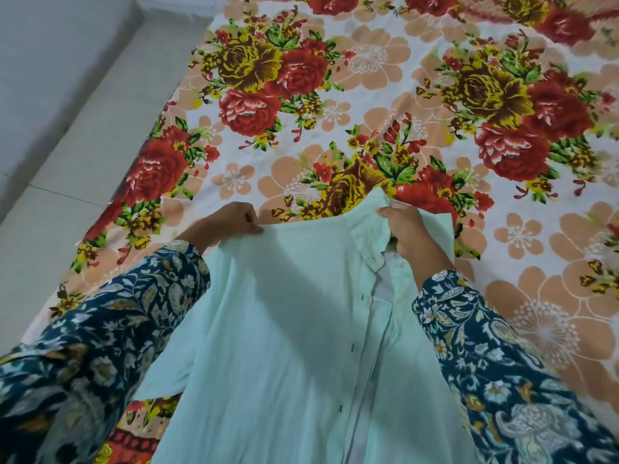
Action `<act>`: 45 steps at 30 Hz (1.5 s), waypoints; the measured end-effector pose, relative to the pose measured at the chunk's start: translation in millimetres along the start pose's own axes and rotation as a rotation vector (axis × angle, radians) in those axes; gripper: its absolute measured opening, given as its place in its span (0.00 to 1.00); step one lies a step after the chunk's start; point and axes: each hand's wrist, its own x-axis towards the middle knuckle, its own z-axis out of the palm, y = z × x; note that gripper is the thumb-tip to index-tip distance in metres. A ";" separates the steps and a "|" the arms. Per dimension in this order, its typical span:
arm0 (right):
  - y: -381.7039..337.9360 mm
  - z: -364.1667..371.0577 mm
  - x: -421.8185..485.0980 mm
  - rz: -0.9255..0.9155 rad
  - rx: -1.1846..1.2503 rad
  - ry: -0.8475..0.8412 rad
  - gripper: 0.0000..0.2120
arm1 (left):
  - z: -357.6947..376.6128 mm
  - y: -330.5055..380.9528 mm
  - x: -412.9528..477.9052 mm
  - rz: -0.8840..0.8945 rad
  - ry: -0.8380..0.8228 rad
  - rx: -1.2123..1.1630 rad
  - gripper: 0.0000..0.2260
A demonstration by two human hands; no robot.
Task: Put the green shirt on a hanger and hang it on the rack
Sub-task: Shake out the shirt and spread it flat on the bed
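The pale green button-up shirt (284, 313) hangs in front of me over the bed, front side toward me, its placket with small dark buttons running down right of centre. My left hand (231, 222) pinches the shirt's left shoulder edge. My right hand (407, 229) grips the collar area at the top of the placket. Something white shows inside the open neck, too hidden to identify. No hanger or rack is plainly visible.
A bed with a floral sheet (368, 95) of red and yellow roses fills most of the view. Pale tiled floor (67, 128) lies to the left of the bed. My dark blue patterned sleeves frame the shirt on both sides.
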 end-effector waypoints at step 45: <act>129.9 -257.4 -59.7 0.175 -0.157 -0.073 0.12 | 194.1 242.5 13.0 0.723 0.007 0.518 0.10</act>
